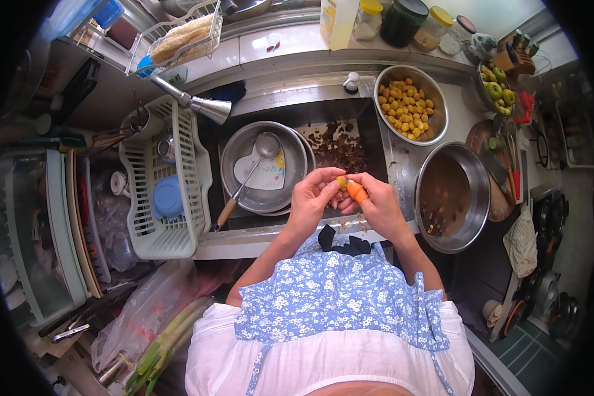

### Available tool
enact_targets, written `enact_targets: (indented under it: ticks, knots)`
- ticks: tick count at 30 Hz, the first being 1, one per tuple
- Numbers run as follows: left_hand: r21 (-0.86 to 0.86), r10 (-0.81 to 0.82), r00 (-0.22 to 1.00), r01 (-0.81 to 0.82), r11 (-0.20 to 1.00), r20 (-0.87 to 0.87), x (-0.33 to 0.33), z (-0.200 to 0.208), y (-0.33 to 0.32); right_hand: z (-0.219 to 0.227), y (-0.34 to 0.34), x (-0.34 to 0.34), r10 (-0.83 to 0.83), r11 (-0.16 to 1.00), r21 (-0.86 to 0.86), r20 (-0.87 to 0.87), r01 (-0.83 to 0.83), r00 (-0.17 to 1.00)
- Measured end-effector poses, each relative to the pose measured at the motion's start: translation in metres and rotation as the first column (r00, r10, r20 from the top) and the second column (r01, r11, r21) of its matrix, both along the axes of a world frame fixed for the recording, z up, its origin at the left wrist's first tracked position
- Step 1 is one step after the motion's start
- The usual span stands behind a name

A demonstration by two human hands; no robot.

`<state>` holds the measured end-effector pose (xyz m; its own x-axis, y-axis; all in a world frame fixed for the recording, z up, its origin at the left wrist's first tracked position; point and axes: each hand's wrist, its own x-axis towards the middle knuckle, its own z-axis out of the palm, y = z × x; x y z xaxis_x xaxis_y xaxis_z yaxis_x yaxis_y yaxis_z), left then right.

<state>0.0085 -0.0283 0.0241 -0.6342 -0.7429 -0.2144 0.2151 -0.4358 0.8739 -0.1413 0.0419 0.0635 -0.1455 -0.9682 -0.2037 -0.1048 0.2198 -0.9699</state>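
Over the front edge of the sink [380,142], both hands meet. My left hand [312,197] pinches a peeled yellow chestnut [341,183] between thumb and fingers. A small tool with an orange handle [357,192] is in my right hand [381,206], its tip against the chestnut; its working end is too small to make out. Brown shell pieces [340,146] litter the sink beyond my hands. Peeled yellow chestnuts fill a steel bowl [443,99] at the far right. Closer on the right, another steel bowl [485,198] holds murky brown water with some dark pieces in it.
Inside the sink on the left, stacked steel basins [228,158] hold a ladle [268,144] and a heart-shaped white plate [264,173]. Left of them are the faucet [211,109] and a pale dish rack [138,218]. Jars [404,23] line the back ledge. A cutting board [480,137] lies far right.
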Motion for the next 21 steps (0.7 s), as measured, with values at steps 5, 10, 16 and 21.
enact_targets:
  ticks: [5, 10, 16, 21]
  knots:
    - [0.201, 0.041, 0.988, -0.010, 0.980, -0.149, 0.001, -0.010, 0.001, -0.002, -0.001, -0.006, -0.033, 0.996, 0.083, 0.173, 0.019, 0.984]
    - [0.293, 0.100, 0.980, -0.047, 0.955, -0.171, 0.000, -0.008, -0.002, -0.007, 0.002, -0.007, -0.075, 0.996, 0.054, 0.212, 0.065, 0.974]
    - [0.376, 0.035, 0.974, 0.053, 0.925, -0.225, 0.003, 0.001, -0.006, -0.002, 0.000, -0.005, -0.165, 0.979, -0.132, -0.056, 0.157, 0.985]
    - [0.312, -0.062, 0.964, 0.145, 0.939, -0.259, 0.007, 0.001, -0.009, 0.005, 0.001, -0.004, -0.047, 0.991, -0.130, -0.020, 0.044, 0.999]
